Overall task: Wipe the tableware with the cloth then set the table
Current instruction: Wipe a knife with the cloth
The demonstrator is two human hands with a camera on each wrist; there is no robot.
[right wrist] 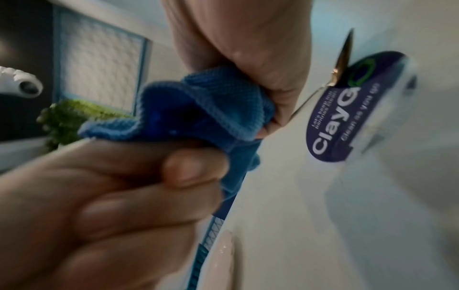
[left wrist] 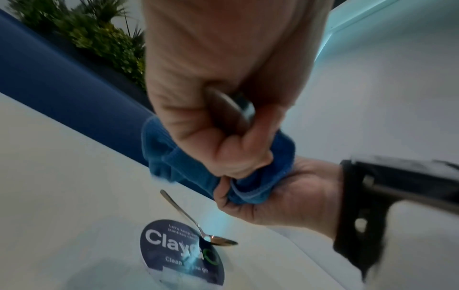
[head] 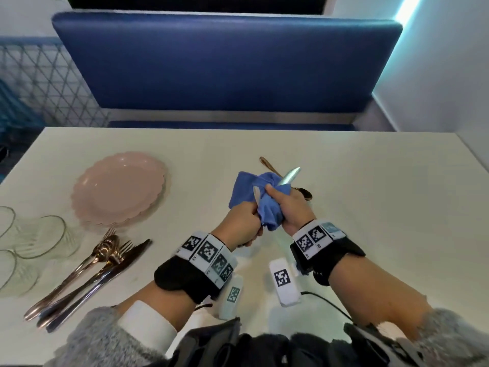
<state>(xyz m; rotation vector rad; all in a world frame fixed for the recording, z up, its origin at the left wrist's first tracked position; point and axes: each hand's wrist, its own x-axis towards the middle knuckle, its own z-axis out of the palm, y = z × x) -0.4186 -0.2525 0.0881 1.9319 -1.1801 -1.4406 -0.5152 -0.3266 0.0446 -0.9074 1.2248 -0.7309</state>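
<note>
My left hand (head: 244, 226) is a fist round the handle (left wrist: 233, 109) of a silver knife. Its blade (head: 289, 176) pokes out of the bunched blue cloth (head: 246, 192), which my right hand (head: 288, 205) grips round the blade. Both hands are held together above the middle of the white table (head: 370, 207). In the left wrist view my right hand (left wrist: 285, 196) squeezes the cloth (left wrist: 261, 176) just under my left hand (left wrist: 211, 117). The right wrist view shows the cloth (right wrist: 198, 109) between my right hand (right wrist: 248, 49) and the left fingers (right wrist: 111, 196).
A gold spoon (head: 304, 193) lies on the table behind the cloth, on a round dark sticker (left wrist: 174, 255). Stacked pink plates (head: 119, 186), clear glasses (head: 50, 234) and a pile of forks, spoon and knife (head: 100, 271) sit at the left. A blue bench (head: 225, 64) stands beyond.
</note>
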